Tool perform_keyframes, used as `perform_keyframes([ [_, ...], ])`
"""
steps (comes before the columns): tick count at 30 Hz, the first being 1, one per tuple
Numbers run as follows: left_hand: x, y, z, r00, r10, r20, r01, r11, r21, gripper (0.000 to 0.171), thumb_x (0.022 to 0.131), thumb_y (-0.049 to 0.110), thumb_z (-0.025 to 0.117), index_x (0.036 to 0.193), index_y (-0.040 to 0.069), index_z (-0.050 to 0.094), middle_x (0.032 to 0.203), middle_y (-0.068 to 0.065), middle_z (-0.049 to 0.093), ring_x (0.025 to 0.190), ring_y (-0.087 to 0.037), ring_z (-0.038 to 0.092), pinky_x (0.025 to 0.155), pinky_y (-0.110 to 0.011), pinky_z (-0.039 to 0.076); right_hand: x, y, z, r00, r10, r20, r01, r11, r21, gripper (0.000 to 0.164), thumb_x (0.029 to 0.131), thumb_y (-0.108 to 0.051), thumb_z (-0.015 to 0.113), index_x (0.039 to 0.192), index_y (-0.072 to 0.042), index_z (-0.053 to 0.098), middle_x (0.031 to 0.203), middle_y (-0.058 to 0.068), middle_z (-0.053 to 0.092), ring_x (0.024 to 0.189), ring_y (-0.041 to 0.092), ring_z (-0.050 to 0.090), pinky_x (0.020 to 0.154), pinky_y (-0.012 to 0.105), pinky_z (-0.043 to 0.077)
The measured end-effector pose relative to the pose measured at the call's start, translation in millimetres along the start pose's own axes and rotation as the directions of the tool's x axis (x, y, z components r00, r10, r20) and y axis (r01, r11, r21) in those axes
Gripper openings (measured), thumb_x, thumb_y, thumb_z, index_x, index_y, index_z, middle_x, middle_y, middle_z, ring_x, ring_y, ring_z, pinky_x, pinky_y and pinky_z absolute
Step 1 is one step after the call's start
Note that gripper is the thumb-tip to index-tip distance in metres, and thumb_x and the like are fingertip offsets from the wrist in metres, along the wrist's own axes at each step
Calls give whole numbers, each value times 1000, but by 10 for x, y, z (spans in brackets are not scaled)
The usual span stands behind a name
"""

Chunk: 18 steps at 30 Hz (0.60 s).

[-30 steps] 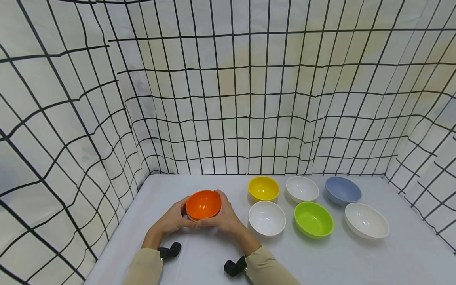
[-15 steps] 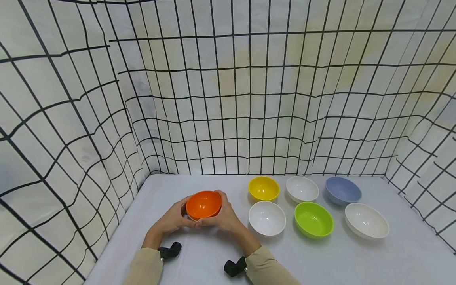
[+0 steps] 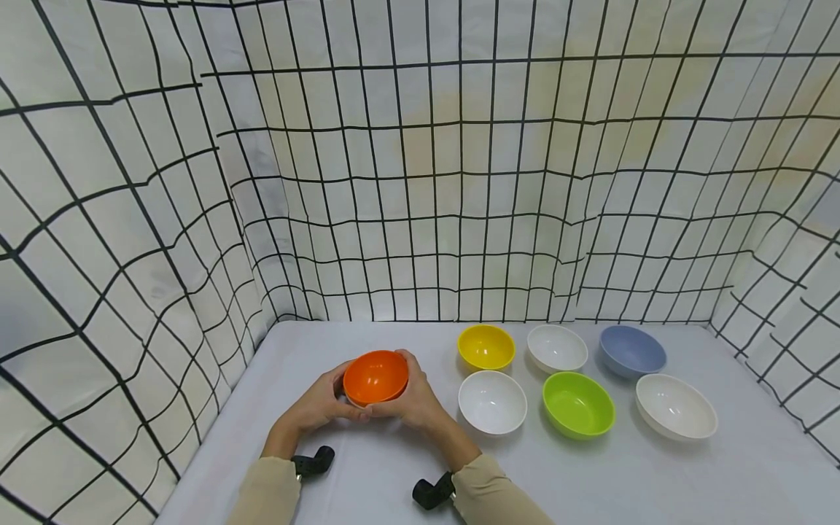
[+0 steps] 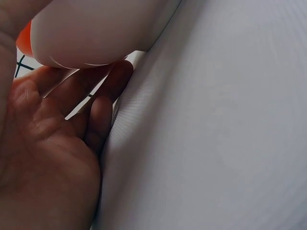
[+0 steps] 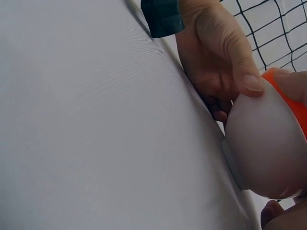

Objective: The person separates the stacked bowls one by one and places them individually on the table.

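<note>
An orange bowl (image 3: 375,377) sits inside a white bowl (image 5: 264,143), whose foot rests on the white tablecloth. My left hand (image 3: 318,399) grips the nested pair from the left, thumb at the near side, fingers around the wall. From the right, my right hand (image 3: 416,399) holds the same pair, its index finger near the orange rim. The two thumbs come together in front of the bowls. In the left wrist view, the fingers (image 4: 93,91) lie against the white bowl's underside; most of the orange bowl is hidden there.
Right of my hands stand a yellow bowl (image 3: 485,348), a blue bowl (image 3: 632,351), a green bowl (image 3: 578,405) and white bowls (image 3: 557,348) in two rows. A white backdrop with a black grid (image 3: 420,219) closes off the table's back and sides.
</note>
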State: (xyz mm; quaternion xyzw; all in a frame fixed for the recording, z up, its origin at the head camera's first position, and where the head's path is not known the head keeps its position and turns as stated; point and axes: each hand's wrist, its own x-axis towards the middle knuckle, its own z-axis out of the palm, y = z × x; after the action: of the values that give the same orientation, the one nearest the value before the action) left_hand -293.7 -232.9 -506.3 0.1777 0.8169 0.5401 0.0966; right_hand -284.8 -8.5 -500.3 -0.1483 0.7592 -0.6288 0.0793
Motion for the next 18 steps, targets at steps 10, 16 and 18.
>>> perform_keyframes([
  [10, 0, 13, 4, 1000, -20, -4, 20, 1000, 12, 93, 72, 23, 94, 151, 19, 45, 149, -5, 56, 136, -30, 50, 118, -56, 37, -9, -11, -17, 1000, -10, -19, 10, 1000, 2, 111, 69, -24, 95, 157, -17, 28, 145, 4, 50, 130, 26, 46, 106, 52, 50],
  [16, -2, 17, 6, 1000, -1, -4, 1, 1000, 10, 92, 73, 21, 94, 152, 19, 45, 147, -5, 57, 131, -30, 52, 114, -52, 40, -21, -83, -54, 999, -31, -41, 31, 1000, 0, 110, 71, -26, 93, 158, -19, 27, 147, 4, 50, 131, 27, 49, 107, 53, 49],
  [18, -4, 19, 6, 1000, 5, -4, -5, 1000, 14, 93, 73, 20, 94, 153, 20, 45, 148, -5, 57, 132, -29, 52, 116, -55, 38, -26, -118, -69, 998, -36, -48, 36, 999, 3, 109, 72, -28, 93, 158, -23, 27, 147, 3, 50, 132, 27, 49, 107, 53, 50],
])
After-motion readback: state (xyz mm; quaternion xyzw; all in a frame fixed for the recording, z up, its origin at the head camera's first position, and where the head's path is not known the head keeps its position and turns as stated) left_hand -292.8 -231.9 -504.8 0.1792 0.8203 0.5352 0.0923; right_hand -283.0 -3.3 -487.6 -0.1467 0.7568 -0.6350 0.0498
